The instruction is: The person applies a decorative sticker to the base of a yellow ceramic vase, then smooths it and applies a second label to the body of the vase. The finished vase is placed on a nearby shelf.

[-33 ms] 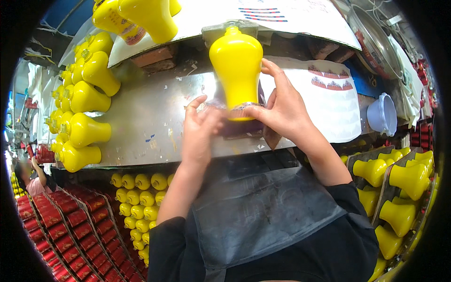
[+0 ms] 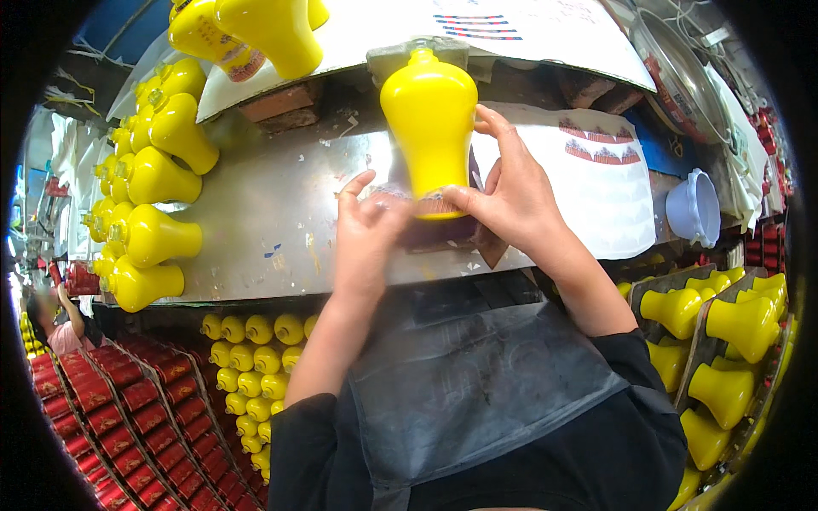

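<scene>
Yellow bottle (image 2: 429,119) lies mid-table, neck far, base toward the near edge. Right hand (image 2: 515,183) is clamped on it: thumb on the patterned strip (image 2: 436,205) at the base, fingers along the right side. Left hand (image 2: 366,230) is just left of the base; fingers blurred, can't tell if they pinch the strip or stand apart from it. Dark pad (image 2: 443,236) shows under the base, short of the near edge of the metal table (image 2: 264,196). Neck end overlaps the grey block (image 2: 381,68) on the far side; contact unclear. Widest room is left: scuffed metal with small scraps runs from left hand to the row of yellow bottles (image 2: 158,234). Right is tighter: white sheet (image 2: 609,213) starts just beside right hand and reaches close to the near edge, pale bucket (image 2: 694,209) past it. White board (image 2: 579,43) bounds the far side.
</scene>
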### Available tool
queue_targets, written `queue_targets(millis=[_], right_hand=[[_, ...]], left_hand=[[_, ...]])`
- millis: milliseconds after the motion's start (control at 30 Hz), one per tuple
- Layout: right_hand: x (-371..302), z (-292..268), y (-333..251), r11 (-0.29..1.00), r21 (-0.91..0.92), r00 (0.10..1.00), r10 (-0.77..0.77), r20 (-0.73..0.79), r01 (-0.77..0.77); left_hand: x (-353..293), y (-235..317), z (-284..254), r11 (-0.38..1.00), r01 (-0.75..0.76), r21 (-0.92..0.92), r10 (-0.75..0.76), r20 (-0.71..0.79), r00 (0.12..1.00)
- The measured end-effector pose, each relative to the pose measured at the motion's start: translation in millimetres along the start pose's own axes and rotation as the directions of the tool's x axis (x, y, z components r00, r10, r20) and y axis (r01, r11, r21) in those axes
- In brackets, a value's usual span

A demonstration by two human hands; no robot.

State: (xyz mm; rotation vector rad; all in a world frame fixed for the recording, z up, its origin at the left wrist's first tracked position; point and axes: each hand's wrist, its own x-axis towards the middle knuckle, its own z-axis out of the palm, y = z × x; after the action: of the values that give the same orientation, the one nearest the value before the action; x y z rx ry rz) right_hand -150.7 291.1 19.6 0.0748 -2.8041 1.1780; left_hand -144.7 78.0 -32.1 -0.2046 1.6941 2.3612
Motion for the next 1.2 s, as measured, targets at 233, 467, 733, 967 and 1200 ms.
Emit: queue_targets(millis=[233, 467, 733, 967, 1200], right_hand=[[8, 12, 26, 0.891, 0.417, 0.981, 0.192, 0.018, -0.182], [-6, 13, 22, 0.938, 0.268, 0.970, 0.185, 0.156, -0.222], [-14, 19, 25, 0.857, 0.472, 0.973, 0.125, 0.196, -0.205], [-16, 19, 21, 0.886, 0.414, 0.972, 0.141, 0.187, -0.208], [-16, 23, 22, 0.875, 0.429, 0.970, 0.162, 0.181, -0.226]], left_hand=[[3, -1, 9, 0.999, -0.015, 0.052, 0.014, 0.017, 1.000], [16, -18, 12, 0.884, -0.260, 0.388, 0.255, 0.065, 0.965], [20, -28, 14, 0.919, -0.265, 0.292, 0.236, 0.133, 0.963], [19, -27, 16, 0.932, -0.198, 0.304, 0.170, 0.118, 0.978], [16, -22, 17, 0.954, -0.195, 0.228, 0.164, 0.146, 0.976]])
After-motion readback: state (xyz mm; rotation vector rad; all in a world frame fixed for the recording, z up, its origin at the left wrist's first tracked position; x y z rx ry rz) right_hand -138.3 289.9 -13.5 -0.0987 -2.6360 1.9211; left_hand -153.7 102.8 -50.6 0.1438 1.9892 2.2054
